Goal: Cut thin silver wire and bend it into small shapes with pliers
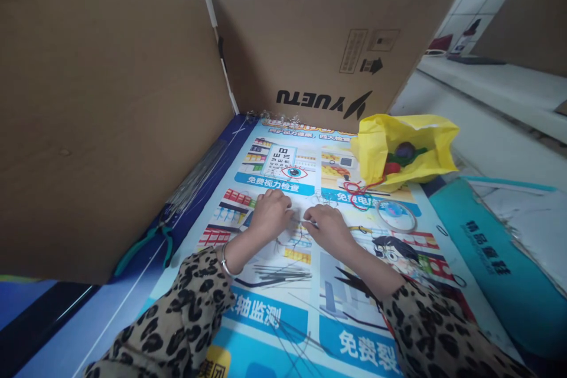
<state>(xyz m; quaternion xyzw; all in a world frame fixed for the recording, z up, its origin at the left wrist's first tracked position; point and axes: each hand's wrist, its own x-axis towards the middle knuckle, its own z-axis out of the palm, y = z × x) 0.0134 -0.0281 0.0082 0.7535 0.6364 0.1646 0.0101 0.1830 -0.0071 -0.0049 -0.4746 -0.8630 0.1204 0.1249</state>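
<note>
My left hand (272, 212) and my right hand (331, 229) are close together over the middle of a printed poster sheet (310, 251). Both have their fingers pinched on a thin wire (298, 222), which runs across the small gap between them. The fingers partly hide it, and its full shape is too fine to make out. Nearer to me, several loose thin wires (283, 275) lie on the sheet. Black scissors (354, 283) lie partly under my right forearm. Just beyond my right hand is a small tangle of wire (325, 197).
Cardboard panels (310, 29) stand behind and at left. On the left lie teal-handled pliers (165, 242) and a wire bundle (195, 180). At right are a yellow bag (407, 171) with coloured balls inside, red cord (359, 194), a round ring (411, 224) and a teal box (482, 254).
</note>
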